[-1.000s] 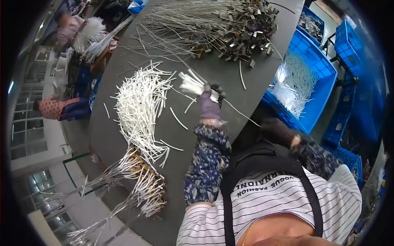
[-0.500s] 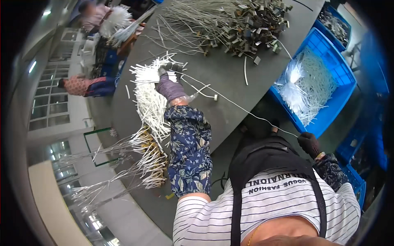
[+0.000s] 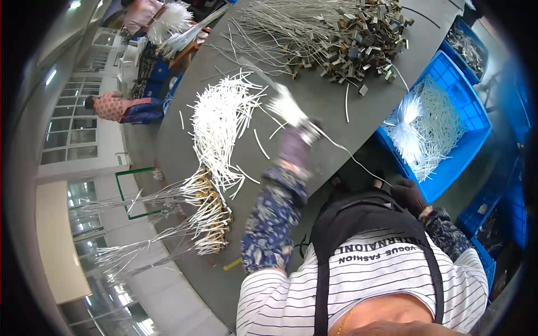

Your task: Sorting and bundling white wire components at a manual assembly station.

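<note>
- The left hand point(image 3: 295, 144), in a dark glove below a patterned blue sleeve, is stretched over the grey table point(image 3: 336, 112), clenched around a small bundle of short white plastic tubes point(image 3: 284, 105); motion blurs the grip.
- A thin white wire point(image 3: 350, 157) trails from that hand toward the person's body.
- The right hand point(image 3: 409, 196), dark-gloved, sits low beside the blue plastic crate of white tubes point(image 3: 448, 120); whether it grips anything cannot be told.
- A loose spread of white tubes point(image 3: 221, 126) lies just left of the held bundle.
- A heap of wires with metal clips point(image 3: 342, 39) lies further back.
- This looks like a carrying step; setting the bundle down would need aiming at the spread.
</note>
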Motion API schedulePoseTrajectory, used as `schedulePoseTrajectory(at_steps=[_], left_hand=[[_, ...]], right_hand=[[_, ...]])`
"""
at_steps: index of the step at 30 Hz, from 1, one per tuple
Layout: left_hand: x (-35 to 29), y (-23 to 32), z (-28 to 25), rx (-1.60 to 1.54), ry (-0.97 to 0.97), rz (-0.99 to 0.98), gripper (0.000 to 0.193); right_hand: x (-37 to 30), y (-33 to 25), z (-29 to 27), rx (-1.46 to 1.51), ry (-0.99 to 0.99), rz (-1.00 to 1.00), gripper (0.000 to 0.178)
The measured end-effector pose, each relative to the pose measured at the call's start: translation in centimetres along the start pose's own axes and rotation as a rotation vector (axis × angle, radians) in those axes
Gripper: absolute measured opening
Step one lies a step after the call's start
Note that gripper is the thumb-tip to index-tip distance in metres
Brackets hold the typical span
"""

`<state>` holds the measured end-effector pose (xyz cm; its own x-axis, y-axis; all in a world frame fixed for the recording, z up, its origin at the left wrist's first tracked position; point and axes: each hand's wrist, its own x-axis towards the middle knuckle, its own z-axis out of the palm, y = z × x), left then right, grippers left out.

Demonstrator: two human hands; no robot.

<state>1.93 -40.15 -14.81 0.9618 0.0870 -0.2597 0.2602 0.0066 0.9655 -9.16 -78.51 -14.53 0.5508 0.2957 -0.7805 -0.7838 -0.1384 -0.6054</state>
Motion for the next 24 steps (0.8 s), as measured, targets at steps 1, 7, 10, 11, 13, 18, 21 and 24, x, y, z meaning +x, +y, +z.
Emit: schedulePoseTrajectory(at_steps=[1, 7, 10, 11, 13, 18, 21, 24], left_hand=[[-2.3, 1.6, 6.8, -0.161, -0.112, -0.13, 0.036], [-1.3, 8.0, 1.0, 0.097, 0.363, -0.145, 0.033], [-1.9, 8.1, -1.1, -0.407, 0.476, 0.015, 0.029], [-2.1, 6.1, -0.4, -0.19, 0.548, -0.061, 0.03], [-2.5, 3.8, 1.9, -0.051, 0.423, 0.079, 0.028], [-2.1, 1.1, 0.0, -0.07, 0.429, -0.088, 0.028], [-0.6, 0.9, -4.9, 0.125, 0.465, -0.144, 0.025], [0.3, 0.8, -8.5, 0.181, 0.507, -0.296, 0.026]], right_hand=[[0.4, 0.0, -0.6, -0.013, 0.055, 0.009, 0.018], [2.8, -0.6, -1.2, -0.279, -0.011, -0.137, 0.017], [3.8, -6.5, 4.5, -0.003, -0.039, -0.148, 0.021], [6.1, -6.8, 5.8, -0.019, -0.047, -0.293, 0.022], [10.2, -8.0, 8.8, -0.007, -0.09, -0.385, 0.026], [9.2, -13.3, 14.7, -0.054, -0.104, -0.159, 0.036], [8.9, -14.4, 16.3, -0.369, -0.243, -0.276, 0.063], [14.2, -17.0, 16.3, -0.729, 0.062, -0.697, 0.062]])
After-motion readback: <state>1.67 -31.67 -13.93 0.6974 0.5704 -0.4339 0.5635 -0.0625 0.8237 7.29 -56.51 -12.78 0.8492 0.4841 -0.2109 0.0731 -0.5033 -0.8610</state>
